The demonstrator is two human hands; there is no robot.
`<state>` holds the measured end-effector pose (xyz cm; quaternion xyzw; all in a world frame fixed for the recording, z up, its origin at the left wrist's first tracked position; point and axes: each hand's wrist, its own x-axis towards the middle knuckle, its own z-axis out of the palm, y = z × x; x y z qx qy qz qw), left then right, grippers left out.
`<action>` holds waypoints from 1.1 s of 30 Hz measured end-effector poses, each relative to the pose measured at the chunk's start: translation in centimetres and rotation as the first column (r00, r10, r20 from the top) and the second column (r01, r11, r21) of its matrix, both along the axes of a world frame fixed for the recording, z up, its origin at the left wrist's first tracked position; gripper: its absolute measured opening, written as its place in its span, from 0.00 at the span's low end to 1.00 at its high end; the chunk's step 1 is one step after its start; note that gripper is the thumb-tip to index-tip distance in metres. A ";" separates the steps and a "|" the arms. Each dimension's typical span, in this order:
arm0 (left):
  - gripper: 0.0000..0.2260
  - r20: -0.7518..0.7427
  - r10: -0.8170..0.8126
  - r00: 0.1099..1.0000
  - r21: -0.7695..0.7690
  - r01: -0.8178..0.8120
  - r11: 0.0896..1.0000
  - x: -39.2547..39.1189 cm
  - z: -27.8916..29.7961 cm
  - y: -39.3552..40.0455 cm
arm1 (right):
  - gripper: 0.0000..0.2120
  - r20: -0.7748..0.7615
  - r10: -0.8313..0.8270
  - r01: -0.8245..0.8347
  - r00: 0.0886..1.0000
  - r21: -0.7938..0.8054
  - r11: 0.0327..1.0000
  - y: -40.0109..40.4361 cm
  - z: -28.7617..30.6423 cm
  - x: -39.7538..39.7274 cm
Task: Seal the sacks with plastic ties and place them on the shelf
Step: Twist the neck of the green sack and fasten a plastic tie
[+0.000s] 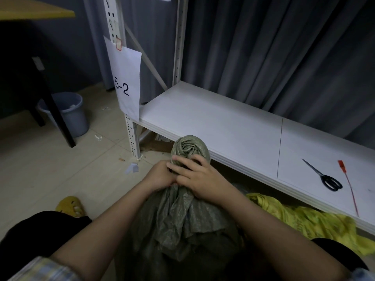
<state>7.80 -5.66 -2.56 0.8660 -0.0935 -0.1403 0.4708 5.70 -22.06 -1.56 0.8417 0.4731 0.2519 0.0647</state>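
Both hands on the neck of the green sack (182, 224), which stands on the floor between the person's knees, just in front of the shelf's front edge. Left hand (160, 176) is curled round the gathered neck from the left. Right hand (199, 179) wraps it from the right, fingers (182, 161) over the twisted top. Grip reads tight on both sides, closed on the fabric, nothing else held that I can see. The mouth is twisted into a rosette above the fists.

Step in hand: bunching and holding the neck shut, ahead of tying. No tie on the sack as far as I can tell; the hands hide the neck itself.

The red plastic tie (350, 187) lies on the shelf (223, 122) near its right end, close to the front edge. Scissors (322, 176) lie just left of it, apart from it. A yellow sack (304, 220) is crumpled on the floor under the shelf's front edge, right side.

Next move, my read: one hand must keep the twist pinched while the other reaches right for the tie. Risk is the twist unwinding once only one hand holds it. The left and middle of the shelf look like the landing spot afterwards.
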 end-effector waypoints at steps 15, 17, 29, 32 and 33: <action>0.21 -0.378 -0.006 0.926 -0.391 -0.154 0.907 -0.2 -0.5 0.6 | 0.12 -0.206 -0.367 0.412 0.907 0.254 0.875 -1.5 -2.1 -0.5; 0.19 -0.321 0.034 0.947 -0.361 -0.156 0.919 -0.4 -0.8 0.0 | 0.10 -0.107 -0.404 0.417 0.909 0.193 0.888 -1.0 -1.9 -0.6; 0.04 -0.202 0.323 0.925 -0.359 -0.377 0.854 -1.1 -1.4 -1.8 | 0.15 -0.201 -0.261 0.270 0.944 0.020 0.963 0.4 -0.6 -0.5; 0.08 -0.292 0.355 0.888 -0.456 -0.455 0.765 -1.3 -1.1 -2.3 | 0.12 -0.198 -0.319 0.327 0.927 0.007 0.945 0.3 -1.5 -0.7; 0.09 -0.296 0.358 0.885 -0.470 -0.462 0.752 -1.3 -1.2 -2.4 | 0.10 -0.214 -0.333 0.349 0.918 0.040 0.936 0.3 -1.9 -0.9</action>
